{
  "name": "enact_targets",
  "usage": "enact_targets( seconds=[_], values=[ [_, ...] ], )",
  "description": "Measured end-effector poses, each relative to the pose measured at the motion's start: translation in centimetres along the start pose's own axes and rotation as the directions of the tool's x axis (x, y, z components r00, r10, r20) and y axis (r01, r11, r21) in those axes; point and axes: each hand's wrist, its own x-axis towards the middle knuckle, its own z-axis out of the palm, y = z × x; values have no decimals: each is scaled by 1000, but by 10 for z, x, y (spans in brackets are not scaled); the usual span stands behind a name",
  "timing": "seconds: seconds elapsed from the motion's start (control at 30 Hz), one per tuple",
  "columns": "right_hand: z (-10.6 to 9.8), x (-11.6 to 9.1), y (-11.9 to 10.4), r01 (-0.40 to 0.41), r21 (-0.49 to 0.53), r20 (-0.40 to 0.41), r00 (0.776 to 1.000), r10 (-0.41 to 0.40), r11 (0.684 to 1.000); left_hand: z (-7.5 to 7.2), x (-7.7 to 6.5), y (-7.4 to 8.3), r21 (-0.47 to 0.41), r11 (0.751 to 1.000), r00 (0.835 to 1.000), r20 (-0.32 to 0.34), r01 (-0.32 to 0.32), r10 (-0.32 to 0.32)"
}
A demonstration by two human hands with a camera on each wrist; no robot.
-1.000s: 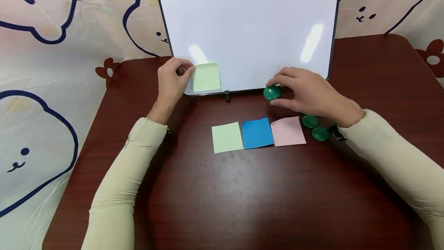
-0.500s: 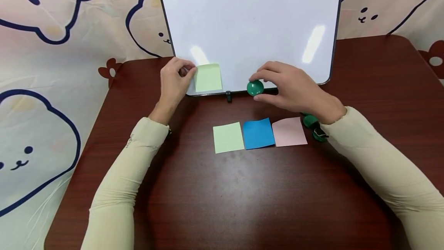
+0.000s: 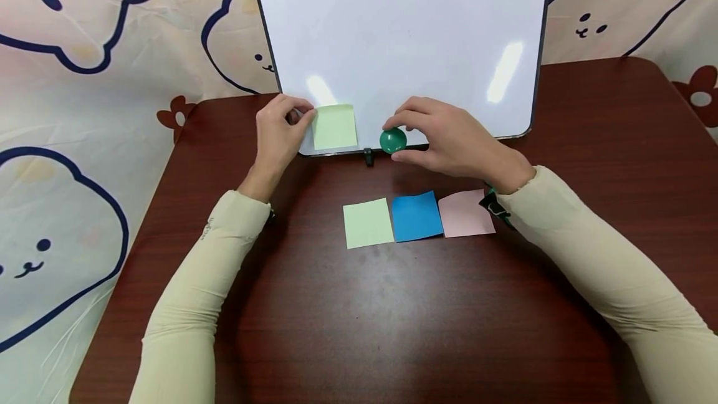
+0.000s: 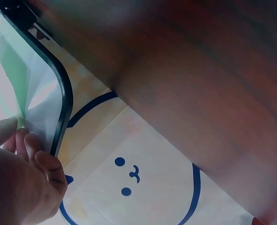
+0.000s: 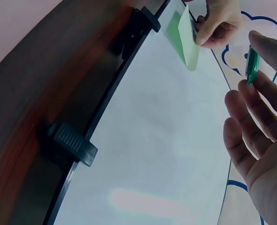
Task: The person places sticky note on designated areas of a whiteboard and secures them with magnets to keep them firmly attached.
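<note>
The left hand [image 3: 280, 133] pinches one edge of a pale green square of thin paper [image 3: 335, 127] between thumb and finger. The paper is in front of the low left part of a big, shiny white board with a dark rim [image 3: 415, 42]. The right hand [image 3: 449, 139] has thumb and finger on the rim of a round, shiny green disc [image 3: 393, 141], and its other fingers are spread. The disc is near the paper, to its right, not touching it.

In the right wrist view the paper tips away from the board. Only the left hand seems to hold it, so if that pinch got loose too soon, the paper could slide down to the dark brown wooden surface [image 3: 359, 329]. A tug could bend it.

The disc looks smooth and is held just by its rim, so a hard squeeze could pop it out and make it roll. If it is a magnet, which I can't tell, it could jump to the board in the wrong spot. It could also bump the small black plastic clip [image 3: 368, 157] under the board. The right arm hangs close to a pink square of paper [image 3: 465, 214], so a low sleeve could push that crooked.
</note>
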Motion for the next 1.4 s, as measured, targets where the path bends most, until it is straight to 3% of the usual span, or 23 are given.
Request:
enact_targets(
  seconds=[0.3, 0.7, 1.0, 1.4],
  values=[
    [7, 10, -1, -20, 11, 11, 1000, 20, 1000, 0, 1, 1, 5, 1000, 1000, 10, 6, -6],
    [12, 37, -11, -23, 30, 25, 999, 22, 999, 0, 2, -1, -8, 1000, 1000, 14, 7, -6],
    [21, 42, -7, -59, 2, 27, 998, 59, 998, 1, 1, 0, -7, 1000, 999, 25, 21, -21],
    [38, 55, -12, -81, 40, 35, 996, 80, 996, 0, 0, -1, -5, 999, 999, 38, 36, -36]
  ],
)
